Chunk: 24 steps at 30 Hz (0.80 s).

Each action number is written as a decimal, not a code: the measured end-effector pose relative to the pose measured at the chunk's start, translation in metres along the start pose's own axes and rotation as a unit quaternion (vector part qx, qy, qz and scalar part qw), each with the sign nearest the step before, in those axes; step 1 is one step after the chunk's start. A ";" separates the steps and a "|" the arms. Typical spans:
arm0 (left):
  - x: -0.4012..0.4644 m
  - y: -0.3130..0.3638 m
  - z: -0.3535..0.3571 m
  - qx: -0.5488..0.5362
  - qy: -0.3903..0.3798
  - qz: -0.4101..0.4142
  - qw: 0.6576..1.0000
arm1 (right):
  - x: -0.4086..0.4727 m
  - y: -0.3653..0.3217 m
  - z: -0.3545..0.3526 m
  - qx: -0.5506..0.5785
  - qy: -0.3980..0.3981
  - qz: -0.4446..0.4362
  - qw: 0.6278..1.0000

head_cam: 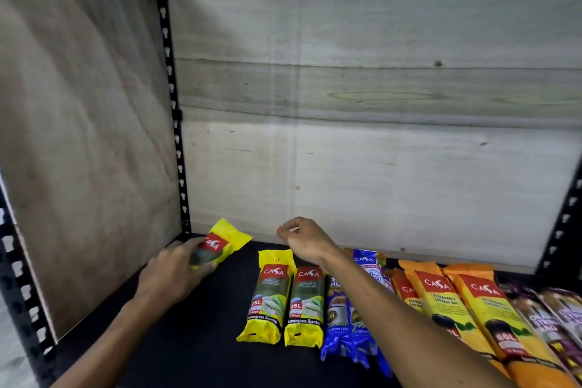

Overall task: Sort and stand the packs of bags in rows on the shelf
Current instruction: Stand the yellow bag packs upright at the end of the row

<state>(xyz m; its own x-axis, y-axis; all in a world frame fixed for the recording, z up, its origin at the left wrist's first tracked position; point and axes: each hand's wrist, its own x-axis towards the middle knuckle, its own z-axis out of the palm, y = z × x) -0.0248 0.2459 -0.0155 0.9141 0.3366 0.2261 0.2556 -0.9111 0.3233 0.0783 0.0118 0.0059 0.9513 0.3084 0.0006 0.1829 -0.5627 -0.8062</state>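
Observation:
My left hand [174, 274] grips a yellow pack of bags [220, 246] near the shelf's back left corner, the pack tilted with its top pointing up and right. My right hand [307, 241] hovers above the shelf further right, fingers loosely curled, holding nothing. Below it two yellow packs [289, 299] lie flat side by side. Right of them lie blue packs [341, 321], a white and blue pack [367, 264] partly hidden by my right forearm, orange packs [453, 302] and purple packs [554, 318] at the far right.
The dark shelf board [189, 340] is bounded by a plywood side panel [82, 135] on the left and a plywood back wall [378, 135]. Black slotted metal posts [171, 88] stand at the corners. Bare board lies in front of my left hand.

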 end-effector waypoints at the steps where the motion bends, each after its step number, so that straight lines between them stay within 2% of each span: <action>1: -0.002 0.014 -0.001 -0.029 0.017 0.021 0.999 | -0.001 -0.003 0.001 0.040 -0.008 0.009 0.999; 5: -0.009 0.065 -0.002 -0.118 0.046 0.082 0.989 | -0.005 -0.010 0.004 0.177 -0.040 0.068 0.981; 7: -0.012 0.082 -0.001 -0.142 0.047 0.087 0.985 | -0.008 -0.011 0.000 0.236 -0.035 0.080 0.968; 10: -0.014 0.093 0.001 -0.227 0.004 0.079 0.971 | -0.013 -0.012 -0.012 0.277 -0.022 0.074 0.958; 14: -0.013 0.090 0.005 -0.403 -0.146 0.000 0.904 | -0.013 -0.004 -0.026 0.266 -0.016 0.063 0.962; 17: -0.016 0.088 0.008 -0.449 -0.232 -0.019 0.863 | -0.013 0.002 -0.030 0.242 -0.016 0.080 0.967; 24: -0.025 0.096 0.016 -0.451 -0.260 -0.037 0.853 | -0.010 0.011 -0.018 0.176 0.009 0.109 0.978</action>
<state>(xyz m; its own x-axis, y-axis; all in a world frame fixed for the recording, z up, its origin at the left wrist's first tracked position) -0.0179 0.1460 -0.0044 0.9820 0.0213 -0.1875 0.1866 -0.2594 0.9476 0.0748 -0.0113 0.0074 0.9631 0.1947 -0.1858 -0.1185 -0.3132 -0.9423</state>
